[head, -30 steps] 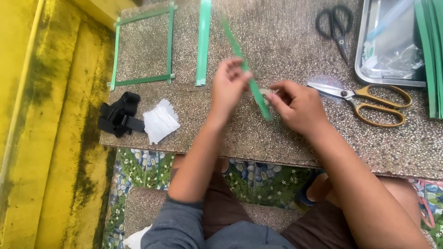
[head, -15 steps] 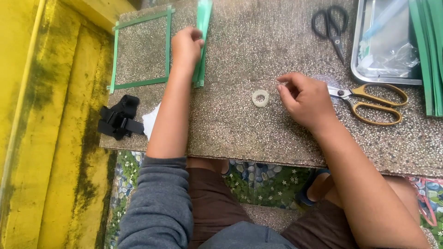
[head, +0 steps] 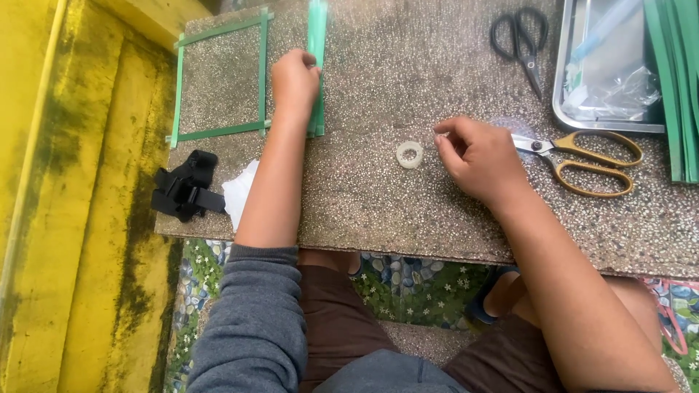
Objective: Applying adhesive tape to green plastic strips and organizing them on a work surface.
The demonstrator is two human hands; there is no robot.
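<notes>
My left hand (head: pixel 295 81) reaches to the far side of the speckled stone table (head: pixel 378 211). Its fingers are curled against a bundle of long green strips (head: pixel 317 44) lying there. A square frame made of green strips (head: pixel 218 132) lies just left of that hand. My right hand (head: pixel 477 156) rests on the table with thumb and forefinger pinched together. What is between the fingertips is too small to see. A small clear tape roll (head: pixel 409 154) lies just left of it.
Gold-handled scissors (head: pixel 582 164) lie right of my right hand, and black scissors (head: pixel 520 40) lie farther back. A metal tray (head: pixel 564 73) holds clear plastic, with more green strips (head: pixel 681 94) at the far right. A black strap (head: pixel 186 191) and white paper (head: pixel 237 195) sit near the left edge.
My left hand carried a green strip from in front of me to the bundle at the far side and stays there. My right hand lowered beside the tape roll.
</notes>
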